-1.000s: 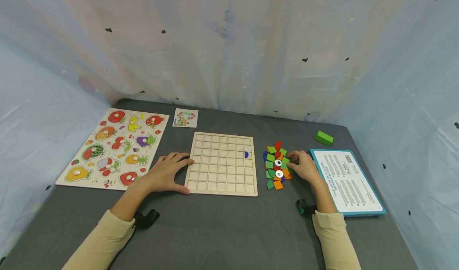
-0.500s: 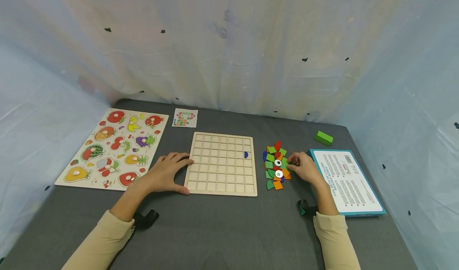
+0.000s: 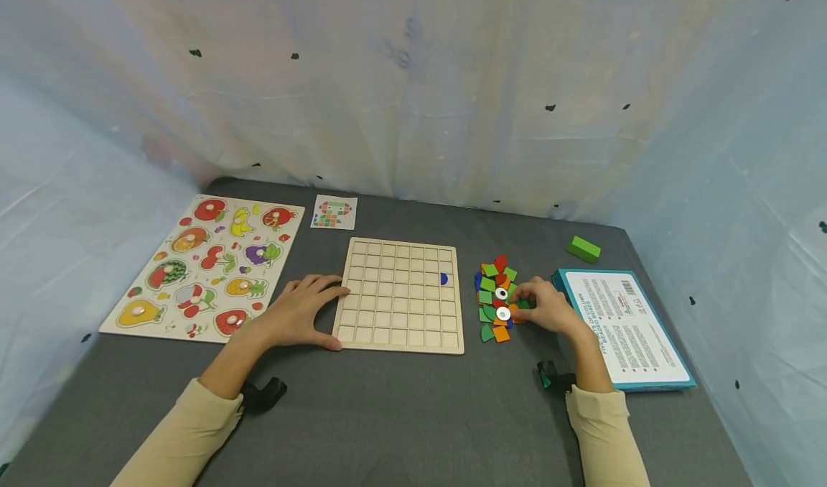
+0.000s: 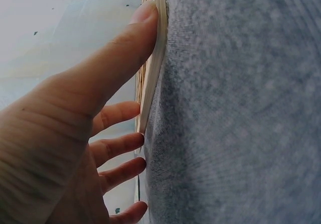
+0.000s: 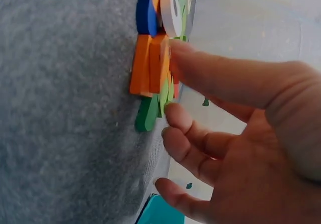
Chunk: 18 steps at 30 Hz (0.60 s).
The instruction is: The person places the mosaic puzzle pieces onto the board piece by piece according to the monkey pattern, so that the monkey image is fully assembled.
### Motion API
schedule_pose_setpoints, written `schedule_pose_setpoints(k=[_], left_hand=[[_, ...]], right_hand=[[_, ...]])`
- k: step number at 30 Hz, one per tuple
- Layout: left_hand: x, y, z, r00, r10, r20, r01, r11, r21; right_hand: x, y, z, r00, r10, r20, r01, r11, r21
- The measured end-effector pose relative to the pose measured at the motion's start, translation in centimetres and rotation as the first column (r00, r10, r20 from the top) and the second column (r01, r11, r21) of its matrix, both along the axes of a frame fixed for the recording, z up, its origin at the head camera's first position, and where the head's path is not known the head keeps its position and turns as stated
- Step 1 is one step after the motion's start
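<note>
**While one blue piece [image 3: 444, 279] sat in the board [image 3: 394, 297], a heap of pieces [image 3: 486, 297] lay outside**

As I judged it, filling had barely begun: only that half-round, at the board's two o'clock, sat in a cell; the heap at three was left unplaced. My right hand [image 3: 551, 307] was at the heap, thumb and fingers apart, the thumb against an orange piece [image 5: 159, 68]. My left hand [image 3: 297, 314], fingers spread, touched the board's edge at nine, its thumb at eight. Farther out lay a printed card [image 3: 333, 212] at eleven, a fruit board [image 3: 213, 238] at nine, and a box [image 3: 629, 329] at three.
</note>
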State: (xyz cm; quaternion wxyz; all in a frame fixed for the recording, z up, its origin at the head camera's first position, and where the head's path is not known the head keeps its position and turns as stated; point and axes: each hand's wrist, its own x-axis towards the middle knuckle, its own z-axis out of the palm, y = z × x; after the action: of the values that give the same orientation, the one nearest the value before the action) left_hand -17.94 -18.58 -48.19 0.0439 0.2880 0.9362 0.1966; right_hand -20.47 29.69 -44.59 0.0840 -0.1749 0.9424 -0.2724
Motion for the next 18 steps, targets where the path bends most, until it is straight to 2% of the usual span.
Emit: schedule_pose_setpoints(k=[3,18], left_hand=[[0.02,0.00,-0.03,1.000,0.001,0.000,-0.001,1.000,-0.002],[0.11,-0.03,-0.06,1.000,0.003,-0.002,-0.003,1.000,0.004]], right_hand=[[0.13,0.16,0.05,0.999,0.020,0.025,-0.020,1.000,0.018],[-0.02,0.37,-0.14,0.998,-0.020,0.053,0.017,0.998,0.064]])
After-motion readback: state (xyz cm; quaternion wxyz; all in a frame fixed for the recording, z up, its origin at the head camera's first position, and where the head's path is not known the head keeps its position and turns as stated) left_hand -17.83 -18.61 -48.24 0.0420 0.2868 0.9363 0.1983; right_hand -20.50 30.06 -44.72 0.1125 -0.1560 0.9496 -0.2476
